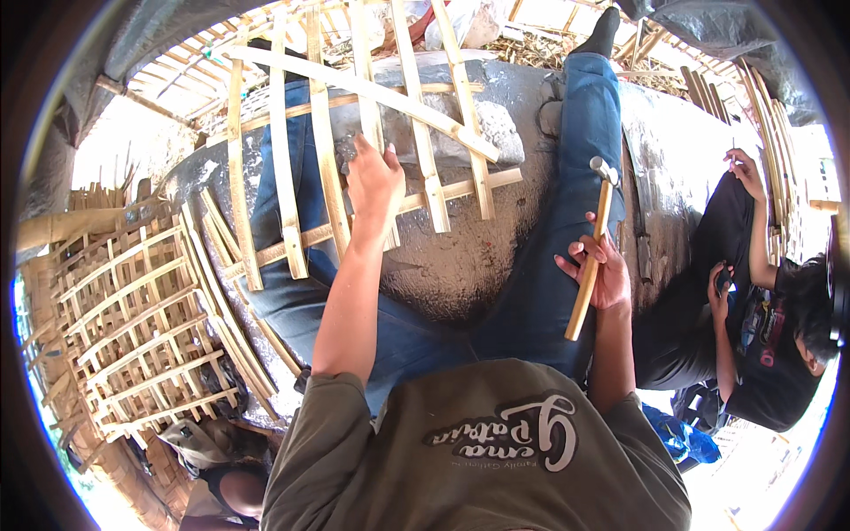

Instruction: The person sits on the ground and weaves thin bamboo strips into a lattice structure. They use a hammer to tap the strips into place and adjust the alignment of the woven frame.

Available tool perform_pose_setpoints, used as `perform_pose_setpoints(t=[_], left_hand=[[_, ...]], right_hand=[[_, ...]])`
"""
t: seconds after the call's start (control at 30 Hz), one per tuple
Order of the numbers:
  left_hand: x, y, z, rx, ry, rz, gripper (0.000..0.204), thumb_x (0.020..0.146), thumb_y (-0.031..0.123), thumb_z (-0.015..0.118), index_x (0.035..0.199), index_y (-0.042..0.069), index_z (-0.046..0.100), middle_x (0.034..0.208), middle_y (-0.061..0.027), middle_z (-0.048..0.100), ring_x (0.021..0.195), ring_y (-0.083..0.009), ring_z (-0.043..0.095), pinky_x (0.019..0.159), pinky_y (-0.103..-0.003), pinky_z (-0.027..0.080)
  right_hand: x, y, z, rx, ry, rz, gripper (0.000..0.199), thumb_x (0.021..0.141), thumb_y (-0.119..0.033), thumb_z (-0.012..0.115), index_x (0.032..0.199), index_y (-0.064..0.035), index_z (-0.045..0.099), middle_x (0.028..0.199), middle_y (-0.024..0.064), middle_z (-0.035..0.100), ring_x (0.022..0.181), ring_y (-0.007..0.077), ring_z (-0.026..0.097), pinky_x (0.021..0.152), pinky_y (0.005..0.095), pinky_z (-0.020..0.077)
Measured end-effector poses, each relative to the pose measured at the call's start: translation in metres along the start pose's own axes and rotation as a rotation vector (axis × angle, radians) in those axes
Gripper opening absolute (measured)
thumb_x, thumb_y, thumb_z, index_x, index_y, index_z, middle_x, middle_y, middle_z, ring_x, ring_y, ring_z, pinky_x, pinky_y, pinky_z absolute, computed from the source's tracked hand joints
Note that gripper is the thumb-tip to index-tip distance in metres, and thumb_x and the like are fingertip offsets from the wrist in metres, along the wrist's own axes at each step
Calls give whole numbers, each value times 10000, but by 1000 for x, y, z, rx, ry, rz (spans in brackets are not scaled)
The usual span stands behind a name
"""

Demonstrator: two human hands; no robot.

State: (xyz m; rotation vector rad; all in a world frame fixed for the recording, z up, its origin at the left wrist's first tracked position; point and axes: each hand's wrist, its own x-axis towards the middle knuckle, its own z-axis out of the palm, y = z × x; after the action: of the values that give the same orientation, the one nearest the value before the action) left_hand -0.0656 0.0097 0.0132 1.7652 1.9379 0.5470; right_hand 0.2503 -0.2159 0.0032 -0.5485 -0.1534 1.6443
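Bamboo lattice (354,133) is spread across the upper middle of the frame, over the blue-jeaned legs (540,292), and is pressed by the left hand (372,181) with fingers laid flat on a slat. At centre right, a hammer (591,257) is gripped by its wooden handle in the right hand (602,274). Finished lattice panels (133,327) are stacked at the left.

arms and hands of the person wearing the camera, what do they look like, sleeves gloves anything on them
Both forearms are bare below short olive-green sleeves of a T-shirt with a dark and white print. The left hand and right hand wear no gloves. No watch, ring or bracelet shows.
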Motion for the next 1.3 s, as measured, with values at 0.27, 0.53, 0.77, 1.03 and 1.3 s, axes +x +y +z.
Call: perform_pose_setpoints(t=[0.27,0.53,0.77,1.03,1.3], left_hand=[[0,-2,-7,-174,-72,-36,383,1025,190,553,1238,-117,471,775,-258,693,759,-384,737,690,-468,602],[2,-9,-1,-338,-114,-39,401,1033,146,541,1298,-126,412,777,-250,707,693,-357,734,668,-447,625],[1,-13,-2,-346,-50,3,433,997,114,584,1303,-133,403,821,-271,714,814,-438,720,757,-494,586],[-1,-1,-13,-276,-131,-67,512,1029,189,567,1385,-135,389,882,-268,720,789,-339,749,729,-420,632],[1,-10,0,-280,8,61,420,987,141,606,1263,-127,436,832,-267,702,798,-414,722,739,-482,560]], right_hand=[[3,5,22,-209,208,-13,443,1100,-284,438,1510,-132,369,775,-16,475,989,207,618,990,572,540],[5,10,31,-329,319,12,490,1075,-358,506,1513,-166,399,768,-56,475,983,147,616,967,494,541],[7,16,37,-348,411,-1,472,1084,-372,484,1506,-171,415,774,-62,486,976,129,606,953,455,530],[-2,57,81,94,364,35,376,1093,-329,466,1441,-186,465,804,-45,473,823,113,520,779,339,493],[-20,107,103,639,296,324,289,1114,-340,387,1228,-112,523,757,-39,347,602,73,316,482,214,317]])
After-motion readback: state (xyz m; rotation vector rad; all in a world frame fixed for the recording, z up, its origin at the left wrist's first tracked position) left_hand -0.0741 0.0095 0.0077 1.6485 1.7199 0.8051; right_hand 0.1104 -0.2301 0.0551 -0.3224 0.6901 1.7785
